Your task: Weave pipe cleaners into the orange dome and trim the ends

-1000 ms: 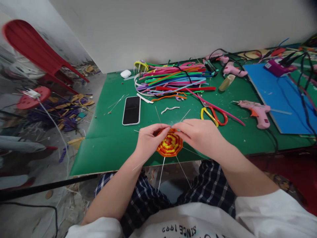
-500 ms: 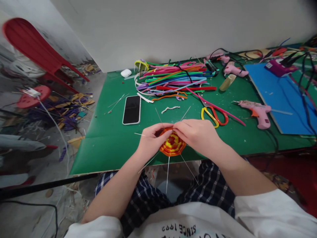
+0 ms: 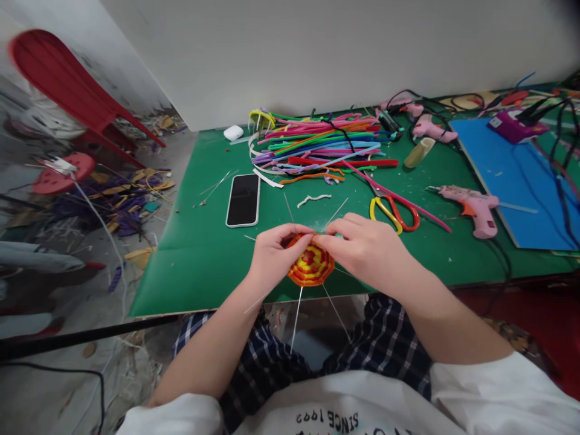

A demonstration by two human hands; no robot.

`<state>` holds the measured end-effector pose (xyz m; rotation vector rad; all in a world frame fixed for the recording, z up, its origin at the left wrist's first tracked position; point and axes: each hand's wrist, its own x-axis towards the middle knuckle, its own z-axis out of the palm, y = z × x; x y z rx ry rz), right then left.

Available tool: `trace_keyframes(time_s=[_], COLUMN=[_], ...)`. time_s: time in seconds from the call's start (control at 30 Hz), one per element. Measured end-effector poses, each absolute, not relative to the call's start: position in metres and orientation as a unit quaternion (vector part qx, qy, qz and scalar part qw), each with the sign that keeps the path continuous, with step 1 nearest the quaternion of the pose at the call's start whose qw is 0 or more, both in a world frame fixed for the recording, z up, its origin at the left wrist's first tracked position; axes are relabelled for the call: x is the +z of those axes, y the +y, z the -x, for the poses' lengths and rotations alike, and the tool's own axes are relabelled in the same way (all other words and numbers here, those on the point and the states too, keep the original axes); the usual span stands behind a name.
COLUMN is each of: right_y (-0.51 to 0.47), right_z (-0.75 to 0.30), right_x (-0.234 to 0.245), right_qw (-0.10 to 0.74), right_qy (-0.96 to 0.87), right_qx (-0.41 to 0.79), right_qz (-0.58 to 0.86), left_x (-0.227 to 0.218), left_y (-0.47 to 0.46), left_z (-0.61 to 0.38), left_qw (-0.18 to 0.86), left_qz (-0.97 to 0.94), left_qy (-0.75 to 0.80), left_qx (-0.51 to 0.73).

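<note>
A small woven disc (image 3: 311,266) of orange, yellow and red pipe cleaners, with thin white wire spokes sticking out, is held over the near edge of the green table (image 3: 199,254). My left hand (image 3: 275,257) grips its left side with curled fingers. My right hand (image 3: 365,249) pinches its top right edge, where a bit of teal pipe cleaner shows at the fingertips.
A pile of coloured pipe cleaners (image 3: 317,145) lies at the back. A black phone (image 3: 243,199) rests left of my hands, yellow-red scissors (image 3: 392,211) and a pink glue gun (image 3: 471,202) to the right. A blue board (image 3: 516,169) with cables sits far right. A red chair (image 3: 58,90) stands left.
The disc and both hands shifted slightly, turning the spokes a little; the grip of each hand stays the same.
</note>
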<state>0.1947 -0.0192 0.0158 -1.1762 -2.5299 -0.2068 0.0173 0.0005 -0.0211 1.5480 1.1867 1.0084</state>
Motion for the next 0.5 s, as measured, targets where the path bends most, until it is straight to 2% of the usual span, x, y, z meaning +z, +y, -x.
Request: trace_keyframes(time_s=[0.2,0.37,0.5], right_y=[-0.014,-0.01,-0.008], right_z=[-0.209,-0.203,-0.2], right_x=[0.023,0.015,0.009], right_qw=[0.295,0.32,0.295], right_qy=[-0.859,-0.826,-0.824], right_qx=[-0.019,0.02,0.045], right_qz=[0.418,0.464,0.481], left_x=[-0.016,-0.015,-0.014], left_y=[-0.002,-0.003,-0.005], left_z=[-0.016,-0.015,-0.015], left_qw=[0.383,0.336,0.275], left_qz=[-0.664,-0.69,-0.731], left_qy=[0.488,0.481,0.467], left_qx=[0.418,0.424,0.415])
